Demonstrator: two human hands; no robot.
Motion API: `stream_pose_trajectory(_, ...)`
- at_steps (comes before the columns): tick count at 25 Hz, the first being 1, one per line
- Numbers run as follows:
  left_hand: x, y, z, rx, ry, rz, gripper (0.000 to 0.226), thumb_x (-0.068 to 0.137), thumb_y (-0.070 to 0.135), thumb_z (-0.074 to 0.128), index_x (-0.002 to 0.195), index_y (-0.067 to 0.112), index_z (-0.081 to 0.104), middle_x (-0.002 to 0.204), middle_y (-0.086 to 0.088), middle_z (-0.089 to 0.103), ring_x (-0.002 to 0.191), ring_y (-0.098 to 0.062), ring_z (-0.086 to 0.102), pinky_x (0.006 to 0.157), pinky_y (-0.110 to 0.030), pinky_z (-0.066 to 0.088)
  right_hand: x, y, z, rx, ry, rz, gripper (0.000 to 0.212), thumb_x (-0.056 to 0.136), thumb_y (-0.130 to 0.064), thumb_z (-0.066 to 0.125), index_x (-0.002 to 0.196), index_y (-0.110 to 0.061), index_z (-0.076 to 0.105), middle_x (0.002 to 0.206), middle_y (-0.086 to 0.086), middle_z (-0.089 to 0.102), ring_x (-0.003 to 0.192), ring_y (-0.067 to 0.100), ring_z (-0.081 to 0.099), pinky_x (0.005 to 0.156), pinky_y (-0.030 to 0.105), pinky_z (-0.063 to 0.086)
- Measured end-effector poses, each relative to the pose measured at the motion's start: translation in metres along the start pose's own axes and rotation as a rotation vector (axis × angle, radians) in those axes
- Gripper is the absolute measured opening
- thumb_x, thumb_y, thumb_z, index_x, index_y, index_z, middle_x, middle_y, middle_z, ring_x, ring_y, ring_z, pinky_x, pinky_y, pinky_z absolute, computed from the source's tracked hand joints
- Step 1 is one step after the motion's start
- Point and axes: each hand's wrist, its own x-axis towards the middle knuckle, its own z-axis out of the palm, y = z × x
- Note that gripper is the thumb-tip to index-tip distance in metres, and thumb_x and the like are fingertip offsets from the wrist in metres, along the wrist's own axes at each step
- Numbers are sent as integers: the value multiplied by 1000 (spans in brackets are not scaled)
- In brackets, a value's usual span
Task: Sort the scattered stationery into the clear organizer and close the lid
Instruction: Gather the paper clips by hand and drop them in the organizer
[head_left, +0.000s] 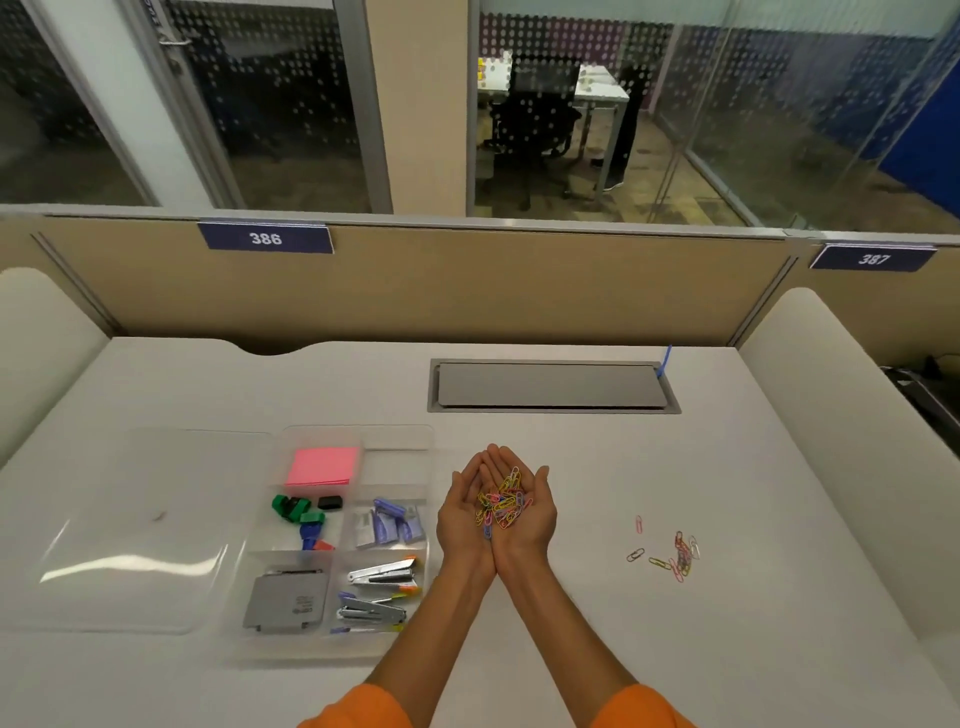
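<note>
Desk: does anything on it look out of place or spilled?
Yes. A few paper clips lie scattered on the desk, outside the organizer, to the right of the left hand and right hand, which cup the rest together.

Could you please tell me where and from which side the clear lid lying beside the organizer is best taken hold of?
The lid lies flat on the table, left of the organizer, so nothing stands up to pinch. Probably best: come from the left, hook under its outer left edge, thumb on top, and swing it over. Whether it is hinged there, I cannot tell.
</note>
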Motion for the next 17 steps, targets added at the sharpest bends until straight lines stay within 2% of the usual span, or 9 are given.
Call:
stream_pose_trajectory(3, 12, 39, -11, -43, -19, 14, 46, 88, 37, 64, 127, 13, 64, 134, -1, 61, 121, -15, 60, 109, -37, 42, 3, 42, 24, 0, 24, 60, 53, 100, -42, 37, 114, 2, 65, 113, 19, 68, 96, 29, 70, 75, 36, 59)
stream_pose_trajectory(5, 12, 74, -12, 36, 44, 35, 35, 94, 33, 57, 115, 7, 70, 127, -11, 65, 111, -23, 66, 102, -42, 47, 7, 65, 43, 20, 66, 105, 47, 99, -38, 41, 108, 2, 65, 104, 17, 68, 86, 28, 69, 72, 36, 60)
stream_pose_trajectory(7, 13, 102, -10, 103, 105, 63, 33, 100, 28, 49, 108, 3, 69, 120, -17, 67, 106, -30, 65, 95, -43, 50, 15, 87, 56, 53, 115, 134, 41, 97, -36, 46, 104, 0, 65, 96, 15, 67, 80, 27, 67, 78, 39, 59)
stream_pose_trajectory(9, 10, 123, -4, 154, 146, 78, 30, 101, 23, 45, 99, 3, 68, 105, -17, 69, 96, -30, 65, 85, -40, 52, 28, 107, 63, 77, 156, 144, 39, 94, -37, 53, 100, -2, 68, 94, 14, 66, 82, 28, 64, 92, 44, 52)
stream_pose_trajectory(12, 6, 140, 6, 184, 169, 61, 26, 101, 16, 47, 87, 4, 65, 81, -12, 69, 82, -26, 63, 74, -36, 52, 44, 126, 66, 91, 188, 166, 36, 91, -39, 57, 93, -5, 70, 85, 12, 64, 75, 26, 62, 88, 42, 52)
stream_pose_trajectory(15, 12, 152, 4, 215, 190, 54, 20, 99, 15, 50, 93, 4, 65, 91, -13, 67, 86, -28, 63, 82, -38, 53, 56, 136, 69, 4, 233, 174, 39, 93, -42, 56, 96, -5, 68, 93, 15, 64, 86, 32, 62, 97, 48, 48)
stream_pose_trajectory(17, 22, 154, -3, 232, 206, 57, 19, 98, 18, 53, 96, 4, 65, 101, -17, 65, 95, -33, 63, 91, -45, 52, 60, 138, 70, -86, 279, 180, 46, 94, -45, 52, 107, -3, 66, 106, 19, 64, 102, 39, 61, 94, 52, 50)
